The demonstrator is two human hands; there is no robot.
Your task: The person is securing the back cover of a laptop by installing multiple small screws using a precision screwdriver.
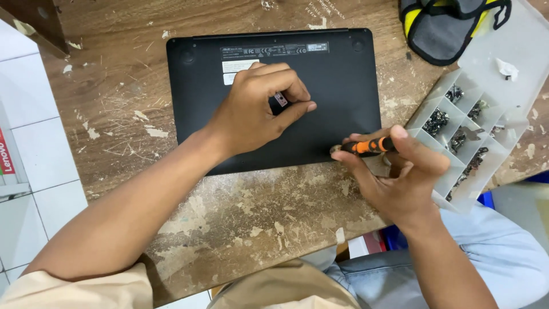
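A black laptop (331, 86) lies bottom side up on a worn wooden table (114, 103). My left hand (251, 109) rests on the laptop's base, its fingers curled around a small pinkish part (281, 99). My right hand (400, 171) is at the laptop's near right corner, holding an orange and black screwdriver (369, 147) sideways, its tip pointing left at the laptop's edge.
A clear plastic organiser box (503, 143) with several compartments of small screws stands open at the right, its lid (514, 46) raised behind it. A grey, black and yellow pouch (446, 28) lies at the back right. White floor tiles (28, 126) show at the left.
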